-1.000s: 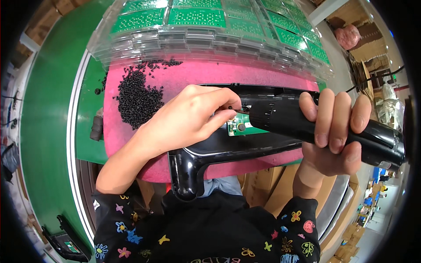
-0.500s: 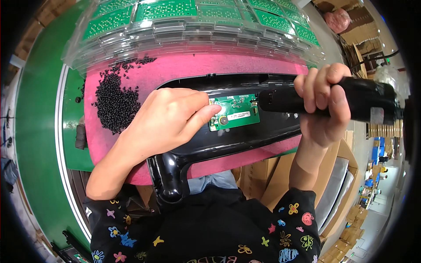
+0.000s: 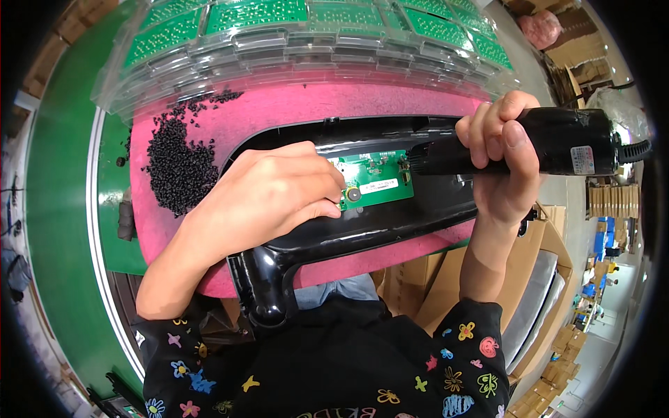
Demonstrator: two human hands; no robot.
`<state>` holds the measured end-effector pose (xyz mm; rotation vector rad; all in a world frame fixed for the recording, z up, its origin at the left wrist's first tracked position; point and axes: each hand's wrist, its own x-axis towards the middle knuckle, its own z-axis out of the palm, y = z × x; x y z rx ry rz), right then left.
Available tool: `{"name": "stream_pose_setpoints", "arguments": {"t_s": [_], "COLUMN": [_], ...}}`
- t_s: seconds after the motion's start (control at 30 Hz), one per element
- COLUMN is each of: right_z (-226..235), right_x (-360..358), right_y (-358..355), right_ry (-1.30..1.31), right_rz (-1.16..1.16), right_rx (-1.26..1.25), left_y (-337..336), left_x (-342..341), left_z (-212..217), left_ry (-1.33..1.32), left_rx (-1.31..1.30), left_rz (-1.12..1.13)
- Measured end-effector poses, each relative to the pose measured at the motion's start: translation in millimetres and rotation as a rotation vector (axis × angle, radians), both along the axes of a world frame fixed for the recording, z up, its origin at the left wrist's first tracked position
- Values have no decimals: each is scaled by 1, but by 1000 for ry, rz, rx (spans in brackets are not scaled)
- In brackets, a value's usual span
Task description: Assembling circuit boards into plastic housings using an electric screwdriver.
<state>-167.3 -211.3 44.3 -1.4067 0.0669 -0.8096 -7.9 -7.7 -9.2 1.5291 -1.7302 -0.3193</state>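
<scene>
A green circuit board (image 3: 380, 187) with a white label and a round black part lies inside a long, glossy black plastic housing (image 3: 376, 231). At the board's left end is my left hand (image 3: 275, 191), thumb and fingers drawn together near its lower corner; whatever is between the fingertips is hidden. My right hand (image 3: 505, 146) is wrapped round a corded black electric screwdriver (image 3: 557, 139), held nearly level. The screwdriver's nose sits over the board's right end, and its bit cannot be made out.
A pile of small black screws (image 3: 180, 167) lies on the pink mat (image 3: 279, 104) left of the housing. Stacked clear plastic trays (image 3: 293, 49) of green boards stand at the back. Cardboard boxes (image 3: 411, 279) are at the lower right, by my legs.
My left fingertips have moved down from the board's upper left corner to its lower left corner. My right hand has shifted slightly left and up, the screwdriver's nose staying at the board's right end.
</scene>
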Motion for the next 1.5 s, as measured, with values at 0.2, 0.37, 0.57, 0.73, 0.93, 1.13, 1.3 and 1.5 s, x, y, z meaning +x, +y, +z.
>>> {"name": "stream_pose_setpoints", "arguments": {"t_s": [0.2, 0.37, 0.57, 0.73, 0.93, 1.13, 1.3, 1.5], "right_z": [-6, -6, -10, -8, 0, 21, 31, 31], "right_x": [3, 12, 18, 17, 13, 9, 10, 14], "right_y": [-8, -10, -6, -6, 10, 27, 46, 50], "right_ry": [-33, -20, -1, 2, -39, -214, -309, -342], "right_rz": [91, 181, 118, 89, 54, 364, 433, 418], "right_rx": [-18, -31, -51, -109, 2, 141, 234, 221], "left_y": [-2, 0, -1, -1, 1, 5, 4, 7], "left_x": [-5, -8, -7, -5, -3, -1, -2, 1], "left_z": [-2, 2, 4, 5, -3, 1, 4, 9], "left_ry": [-36, 15, 24, -13, 61, 70, 198, 253], "left_rx": [68, 170, 223, 282, 253, 112, 0, -36], "left_rz": [40, 94, 103, 99, 88, 70, 82, 70]}}
